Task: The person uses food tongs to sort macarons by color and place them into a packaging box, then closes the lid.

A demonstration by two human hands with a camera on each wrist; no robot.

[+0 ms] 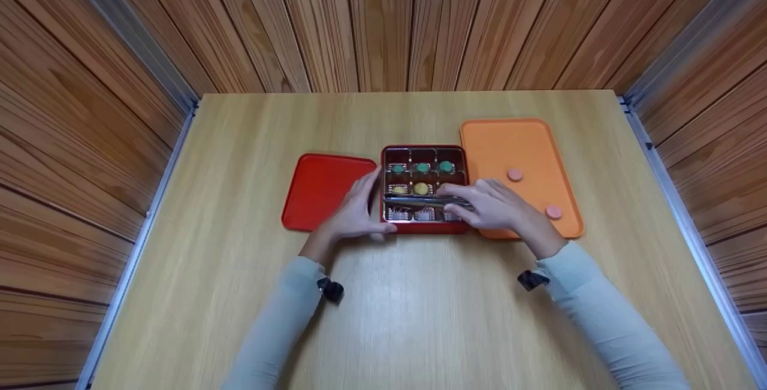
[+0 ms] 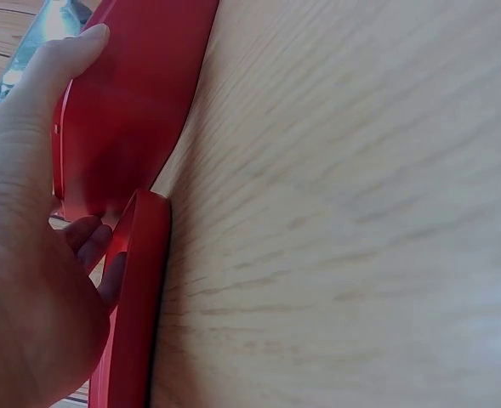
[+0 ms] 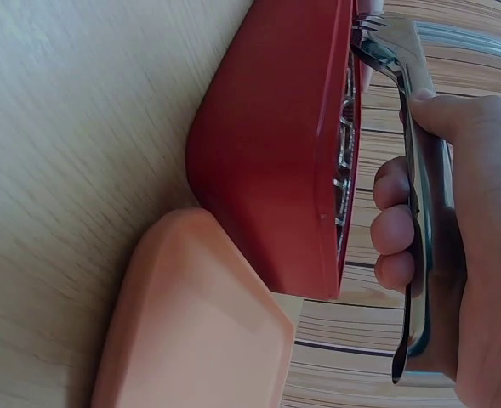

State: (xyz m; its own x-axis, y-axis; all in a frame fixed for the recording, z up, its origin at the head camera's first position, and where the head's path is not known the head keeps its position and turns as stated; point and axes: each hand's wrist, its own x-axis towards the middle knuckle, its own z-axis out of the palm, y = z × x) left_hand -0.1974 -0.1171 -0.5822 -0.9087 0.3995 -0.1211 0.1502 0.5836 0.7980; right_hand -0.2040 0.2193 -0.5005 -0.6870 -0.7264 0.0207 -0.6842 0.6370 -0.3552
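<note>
Gripping tongs w/ R hand, fingers curled; L hand spread against box.

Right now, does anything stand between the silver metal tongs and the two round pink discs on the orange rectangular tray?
Beyond the right hand gripping the tongs, only the square red box's right wall and the tray's raised rim, both below the tongs. Nothing else visible blocks the discs.

Moderate light, pale glare on the near tabletop, wrist views perhaps slightly soft.
</note>
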